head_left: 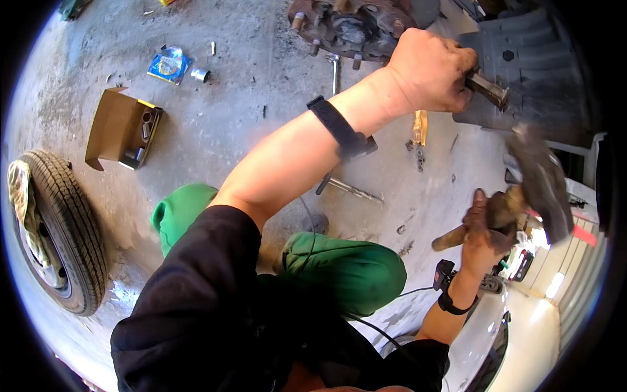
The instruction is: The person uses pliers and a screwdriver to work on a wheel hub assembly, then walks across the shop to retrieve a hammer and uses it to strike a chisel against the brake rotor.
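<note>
Gripping a short dark metal punch point(486, 89), the left hand point(431, 68) is seen curled into a fist near the top of the view; only the punch's outer end shows beyond the fingers, and its other end is hidden inside the fist. The punch is held just beside a grey ribbed panel point(529, 72), whose far edge is cut off by the dark rim of the picture; whether the two touch cannot be told. The right hand point(486, 225) is closed round the wooden handle of a hammer point(522, 193); the hammer's head is smeared by motion blur, so its shape is hard to make out. Behind the left hand a rusty wheel hub point(346, 26) with studs is partly covered by the wrist and clipped by the upper edge. On the concrete floor point(248, 111) an open cardboard box point(121, 130) with small metal parts, a blue packet point(170, 65) and a loose rod point(353, 189) are lying; a tyre point(62, 228) is bent along the left rim. Green-trousered knees point(346, 264) are folded below.
</note>
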`<state>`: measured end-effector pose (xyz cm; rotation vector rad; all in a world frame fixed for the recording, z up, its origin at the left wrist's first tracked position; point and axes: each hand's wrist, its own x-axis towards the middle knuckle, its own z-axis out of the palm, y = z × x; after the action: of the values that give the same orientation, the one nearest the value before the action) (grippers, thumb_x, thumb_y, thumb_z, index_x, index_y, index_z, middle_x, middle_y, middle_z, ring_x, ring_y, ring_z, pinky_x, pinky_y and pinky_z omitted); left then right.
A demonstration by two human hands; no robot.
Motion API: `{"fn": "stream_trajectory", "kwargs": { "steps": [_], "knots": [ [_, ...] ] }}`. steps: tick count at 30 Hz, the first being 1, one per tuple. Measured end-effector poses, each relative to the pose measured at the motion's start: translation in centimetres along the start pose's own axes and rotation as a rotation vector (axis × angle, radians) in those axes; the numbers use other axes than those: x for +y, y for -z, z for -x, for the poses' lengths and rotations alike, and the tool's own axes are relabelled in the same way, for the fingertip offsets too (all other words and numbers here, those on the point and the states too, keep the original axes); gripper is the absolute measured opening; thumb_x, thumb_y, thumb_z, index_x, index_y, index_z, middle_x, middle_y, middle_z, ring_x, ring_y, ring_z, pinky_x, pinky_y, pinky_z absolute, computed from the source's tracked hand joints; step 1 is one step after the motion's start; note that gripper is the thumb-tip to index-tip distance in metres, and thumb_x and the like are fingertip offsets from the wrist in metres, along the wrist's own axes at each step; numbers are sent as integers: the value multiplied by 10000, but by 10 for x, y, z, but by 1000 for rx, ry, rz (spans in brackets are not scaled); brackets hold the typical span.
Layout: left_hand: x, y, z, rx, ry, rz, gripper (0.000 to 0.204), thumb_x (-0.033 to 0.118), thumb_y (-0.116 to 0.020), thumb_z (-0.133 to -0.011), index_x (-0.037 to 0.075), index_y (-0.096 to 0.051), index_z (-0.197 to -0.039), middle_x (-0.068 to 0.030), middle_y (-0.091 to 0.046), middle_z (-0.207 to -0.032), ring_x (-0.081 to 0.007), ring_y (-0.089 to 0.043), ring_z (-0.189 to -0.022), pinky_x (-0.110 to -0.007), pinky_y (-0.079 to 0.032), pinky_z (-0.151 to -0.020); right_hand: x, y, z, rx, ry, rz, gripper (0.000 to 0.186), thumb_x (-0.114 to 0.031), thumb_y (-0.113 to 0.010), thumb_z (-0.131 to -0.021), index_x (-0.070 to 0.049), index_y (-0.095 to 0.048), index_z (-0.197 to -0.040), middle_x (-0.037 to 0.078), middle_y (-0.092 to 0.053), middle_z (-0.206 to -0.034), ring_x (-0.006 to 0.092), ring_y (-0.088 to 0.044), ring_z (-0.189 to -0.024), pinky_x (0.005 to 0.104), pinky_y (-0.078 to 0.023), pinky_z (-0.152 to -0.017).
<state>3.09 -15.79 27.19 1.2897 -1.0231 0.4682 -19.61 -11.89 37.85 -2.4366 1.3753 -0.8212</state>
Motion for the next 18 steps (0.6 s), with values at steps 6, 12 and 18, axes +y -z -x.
{"fn": "stream_trajectory", "kwargs": {
  "steps": [6,12,18],
  "knots": [
    [34,11,1,-348,42,-20,190,275,-638,-601,119,-600,-703,-75,-602,-594,-288,-616,-565,-401,-478,-497,88,-4,-7,35,-14,-484,133,-29,-664,-846,-39,-557,-923,51,-565,-729,110,-506,-560,249,-422,-517],
    [31,9,42,-687,197,-21,161,244,-624,-620,97,-596,-678,-119,-586,-552,-338,-601,-547,-434,-491,-536,235,-117,42,77,99,275,245,-227,-741,-744,-19,-615,-769,158,-622,-671,355,-589,-598,399,-483,-586],
    [1,38,79,-786,430,-170,183,244,-625,-723,73,-614,-660,-152,-577,-558,-371,-584,-563,-444,-490,-554,284,-187,85,-284,-351,459,285,-270,-739,-651,-45,-615,-774,176,-664,-807,372,-638,-802,453,-504,-732]
  ]
}}
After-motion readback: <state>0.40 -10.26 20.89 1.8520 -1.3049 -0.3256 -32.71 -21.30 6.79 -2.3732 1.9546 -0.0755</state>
